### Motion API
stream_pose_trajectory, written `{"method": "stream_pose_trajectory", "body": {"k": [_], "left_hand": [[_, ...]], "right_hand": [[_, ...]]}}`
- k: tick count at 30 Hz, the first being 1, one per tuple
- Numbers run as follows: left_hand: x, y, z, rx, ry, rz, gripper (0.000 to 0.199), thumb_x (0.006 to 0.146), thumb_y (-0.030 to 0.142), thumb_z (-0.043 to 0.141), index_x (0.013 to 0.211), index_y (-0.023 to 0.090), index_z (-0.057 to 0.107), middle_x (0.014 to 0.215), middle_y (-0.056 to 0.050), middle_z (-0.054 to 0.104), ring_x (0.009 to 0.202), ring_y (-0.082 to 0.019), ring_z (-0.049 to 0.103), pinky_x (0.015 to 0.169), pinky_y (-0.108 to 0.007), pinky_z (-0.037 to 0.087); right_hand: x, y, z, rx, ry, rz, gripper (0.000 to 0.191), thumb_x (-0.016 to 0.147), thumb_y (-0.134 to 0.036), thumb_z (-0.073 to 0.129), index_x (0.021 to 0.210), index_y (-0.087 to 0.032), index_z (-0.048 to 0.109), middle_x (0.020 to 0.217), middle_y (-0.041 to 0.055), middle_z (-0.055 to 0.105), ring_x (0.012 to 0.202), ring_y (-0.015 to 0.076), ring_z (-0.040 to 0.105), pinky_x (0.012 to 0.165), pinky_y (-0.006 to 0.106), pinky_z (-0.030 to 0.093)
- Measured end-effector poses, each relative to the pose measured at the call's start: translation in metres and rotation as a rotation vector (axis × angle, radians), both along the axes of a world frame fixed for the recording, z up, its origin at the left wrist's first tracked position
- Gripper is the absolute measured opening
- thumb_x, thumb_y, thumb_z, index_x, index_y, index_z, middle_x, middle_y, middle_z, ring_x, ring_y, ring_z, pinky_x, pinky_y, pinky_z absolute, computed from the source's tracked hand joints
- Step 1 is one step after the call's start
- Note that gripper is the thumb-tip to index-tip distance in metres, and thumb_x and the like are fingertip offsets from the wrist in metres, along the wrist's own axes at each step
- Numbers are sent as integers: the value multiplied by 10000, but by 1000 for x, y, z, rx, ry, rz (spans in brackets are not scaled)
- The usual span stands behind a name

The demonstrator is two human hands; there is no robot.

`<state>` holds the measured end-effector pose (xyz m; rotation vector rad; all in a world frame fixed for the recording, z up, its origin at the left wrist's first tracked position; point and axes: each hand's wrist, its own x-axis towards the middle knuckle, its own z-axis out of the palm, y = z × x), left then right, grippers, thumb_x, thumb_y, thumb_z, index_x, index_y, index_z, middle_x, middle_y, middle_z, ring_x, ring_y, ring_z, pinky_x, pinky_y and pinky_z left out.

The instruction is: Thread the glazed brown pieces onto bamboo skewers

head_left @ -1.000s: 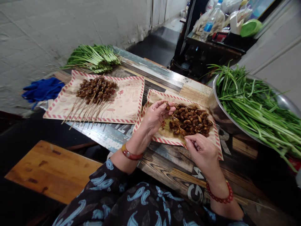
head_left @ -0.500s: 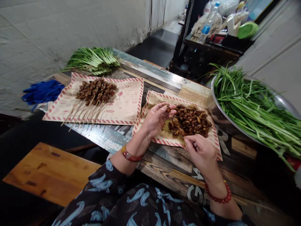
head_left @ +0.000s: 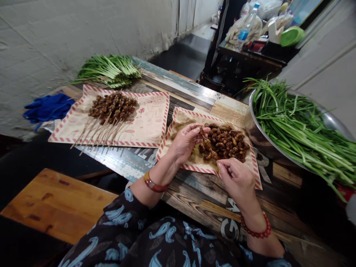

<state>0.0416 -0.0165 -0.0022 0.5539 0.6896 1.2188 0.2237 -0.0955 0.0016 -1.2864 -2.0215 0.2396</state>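
My left hand (head_left: 185, 142) is closed, its thumb and fingers pinching a glossy brown pupa-like morsel at the upper end of a skewer. More brown morsels (head_left: 207, 144) are strung along this skewer, which slants down toward my right hand (head_left: 237, 176). Thumb and forefinger of the right hand pinch the skewer's lower end; the thin stick itself hardly shows. Just behind lies a heap of loose brown pupae (head_left: 229, 139) on a striped-edge paper sheet (head_left: 169, 142). On the left, filled skewers (head_left: 111, 107) rest in a pile on a second paper sheet (head_left: 151, 126).
A steel bowl (head_left: 257, 129) of long green chives (head_left: 303, 129) stands at the right. Cut chives (head_left: 109, 70) lie at the table's far left, near blue gloves (head_left: 48, 107). A wooden stool (head_left: 58, 204) is below left. Behind, a side table holds a bottle (head_left: 247, 27).
My left fingers have shifted slightly, and more of the morsels strung on the skewer shows between my hands. The right hand keeps nearly the same place.
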Motion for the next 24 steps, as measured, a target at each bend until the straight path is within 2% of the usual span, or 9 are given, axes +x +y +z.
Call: {"method": "stream_pose_trajectory", "body": {"k": [8, 14, 19, 24], "left_hand": [[6, -1, -5, 30, -5, -5, 250, 763, 261, 708, 980, 152, 649, 924, -67, 727, 843, -137, 629, 814, -279, 413], [5, -2, -3, 44, -10, 2, 346, 731, 312, 762, 1010, 146, 643, 904, -76, 733, 853, -150, 648, 826, -279, 425], [3, -1, 0, 34, -19, -23, 400, 764, 416, 736, 1053, 151, 661, 936, -93, 734, 857, -161, 655, 793, -274, 439], [5, -3, -1, 16, 14, -80, 388, 713, 388, 790, 984, 131, 686, 919, -94, 731, 813, -134, 638, 743, -242, 435]], "right_hand": [[-3, 1, -4, 7, 8, -49, 176, 938, -193, 510, 807, -203, 627, 689, 5, 633, 631, 133, 580, 599, 262, 450], [-5, 1, -8, 10, 27, -39, 170, 938, -188, 516, 804, -201, 622, 686, -3, 621, 626, 125, 568, 598, 255, 441], [-4, 1, -10, 8, 38, -48, 170, 943, -204, 515, 812, -206, 623, 685, 1, 625, 625, 129, 572, 586, 259, 444], [-4, 1, -10, 21, 38, -62, 162, 942, -213, 522, 823, -206, 631, 702, 6, 642, 632, 130, 583, 593, 264, 456]]}}
